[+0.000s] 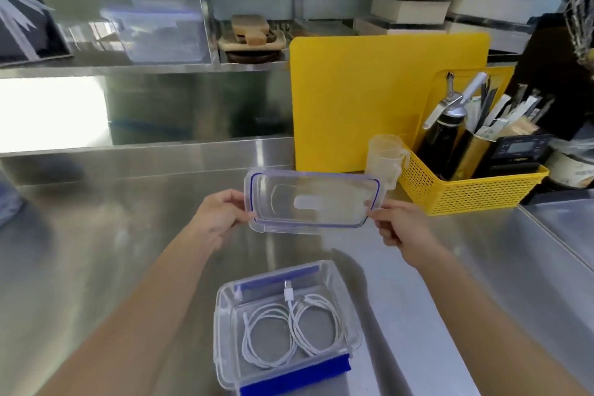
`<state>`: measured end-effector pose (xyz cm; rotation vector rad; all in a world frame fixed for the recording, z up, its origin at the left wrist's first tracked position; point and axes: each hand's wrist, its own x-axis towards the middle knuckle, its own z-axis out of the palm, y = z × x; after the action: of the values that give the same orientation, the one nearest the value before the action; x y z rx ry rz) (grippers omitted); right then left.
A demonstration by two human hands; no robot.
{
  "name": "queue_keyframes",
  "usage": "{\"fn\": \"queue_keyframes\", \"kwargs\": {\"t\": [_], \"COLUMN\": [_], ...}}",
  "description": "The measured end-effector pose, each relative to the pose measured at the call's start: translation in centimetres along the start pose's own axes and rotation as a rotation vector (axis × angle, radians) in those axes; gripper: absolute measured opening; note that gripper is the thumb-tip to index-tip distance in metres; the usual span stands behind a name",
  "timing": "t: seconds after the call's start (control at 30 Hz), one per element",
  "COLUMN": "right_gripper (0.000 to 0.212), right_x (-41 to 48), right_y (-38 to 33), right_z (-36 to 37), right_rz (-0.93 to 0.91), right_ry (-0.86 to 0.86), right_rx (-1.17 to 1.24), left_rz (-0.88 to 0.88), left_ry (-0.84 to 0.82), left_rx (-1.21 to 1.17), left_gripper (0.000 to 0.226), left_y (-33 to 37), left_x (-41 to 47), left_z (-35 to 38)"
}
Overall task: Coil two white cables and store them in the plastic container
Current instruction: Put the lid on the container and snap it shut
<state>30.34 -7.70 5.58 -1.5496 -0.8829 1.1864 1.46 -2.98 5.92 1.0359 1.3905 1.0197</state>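
**Now both hands hold the clear lid above the container with the coiled cables**

Down near the bottom edge of the view, a clear plastic container (283,328) sits open on a stainless steel counter (96,251). Everything else is placed from this container. Inside it lie two white cables (291,329), each wound into a loop, the loops side by side and touching at the middle. One cable's plug (288,289) points toward the container's far wall. Blue clips run along the container's near and far edges.

Beyond the container, raised off the counter, is a clear lid (313,201) with a blue seal line around its rim. The left hand (218,217) pinches the lid's left end, thumb on top. The right hand (401,228) pinches its right end in the same way. Both forearms reach forward, passing on either side of the container.

Farther back and to the right of the container stands a yellow perforated basket (463,186) holding a dark bottle and utensils. A small clear cup (385,156) stands against the basket's left side. Behind these leans a yellow cutting board (360,100). Shelves with blurred boxes fill the background.
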Motion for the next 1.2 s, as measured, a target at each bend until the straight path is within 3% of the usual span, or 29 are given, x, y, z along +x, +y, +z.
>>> {"fn": "queue_keyframes", "kwargs": {"t": [0.17,0.23,0.33,0.5,0.6,0.77,0.93,1.2], "right_gripper": [0.029,0.026,0.014,0.022,0.025,0.029,0.031,0.032], "right_x": [-1.0,-1.3,-1.7,-2.8,-3.2,-4.1,-5.2,-6.7], "right_y": [0.4,0.9,1.7,3.8,5.2,6.6,7.6,8.7], "right_z": [1.7,2.2,3.0,4.2,4.4,4.3,3.7,3.0], "right_rz": [0.027,0.053,0.006,-0.101,-0.23,-0.507,-0.511,-0.485], "right_ry": [-0.136,-0.169,-0.182,-0.241,-0.26,-0.153,-0.196,-0.185], "right_rx": [0.242,0.238,0.06,-0.241,-0.598,-0.987,-1.114,-1.211], "left_rz": [-0.038,-0.107,-0.151,-0.117,-0.104,-0.089,-0.069,-0.038], "left_ry": [0.12,0.149,0.19,0.172,0.109,0.239,0.287,0.215], "left_rx": [-0.166,-0.292,-0.447,-0.223,-0.229,-0.285,-0.231,-0.145], "left_gripper": [0.034,0.034,0.029,0.008,0.026,0.036,0.04,0.042], "left_y": [-2.2,-3.0,-4.5,-6.6,-7.9,-9.6,-10.7,-10.9], "left_x": [-1.9,-2.8,-4.0,-7.0,-8.6,-10.9,-12.5,-13.4], "left_z": [-2.1,-2.4,-3.0,-3.7,-3.3,-2.2,-1.4,-0.9]}}
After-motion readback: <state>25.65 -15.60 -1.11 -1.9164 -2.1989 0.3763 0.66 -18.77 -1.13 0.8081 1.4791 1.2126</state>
